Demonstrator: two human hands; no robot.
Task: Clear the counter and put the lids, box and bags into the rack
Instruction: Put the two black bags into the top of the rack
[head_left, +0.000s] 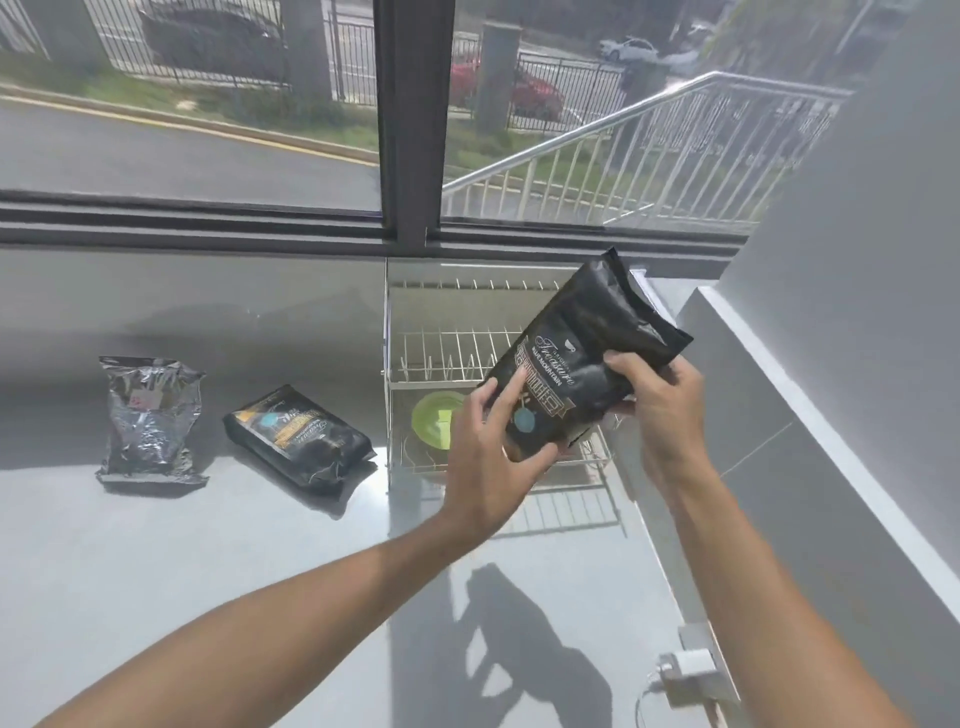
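Nearest the camera, two bare forearms reach out over the grey worktop (156, 597), and a white charger (688, 670) lies at its right edge. The left hand (488, 462) and right hand (662, 410) both grip one black bag (587, 353), held in the air above the rack (467, 358). The left hand pinches the bag's lower corner, with its forefinger laid along the printed face; the right hand wraps the bag's right side, thumb in front. The bag is tilted, its sealed top leaning up and to the right. A two-handed hold of this kind probably serves to steady and turn a floppy pouch so it can be lowered on edge between the rack's wires.

The rack is a white wire frame standing against the window frame. A green lid (434, 421) lies in its lower tier, just left of the held bag, so at least one lid seems already put away. Whether other things sit under the bag cannot be told, since the bag and hands hide that part.

Left of the rack, a second black bag (298, 439) lies flat on the worktop, near the rack's corner. Further left, well apart from the rack, a crinkled silver bag (150, 421) also lies flat. These two appear not yet stowed. No box shows anywhere.
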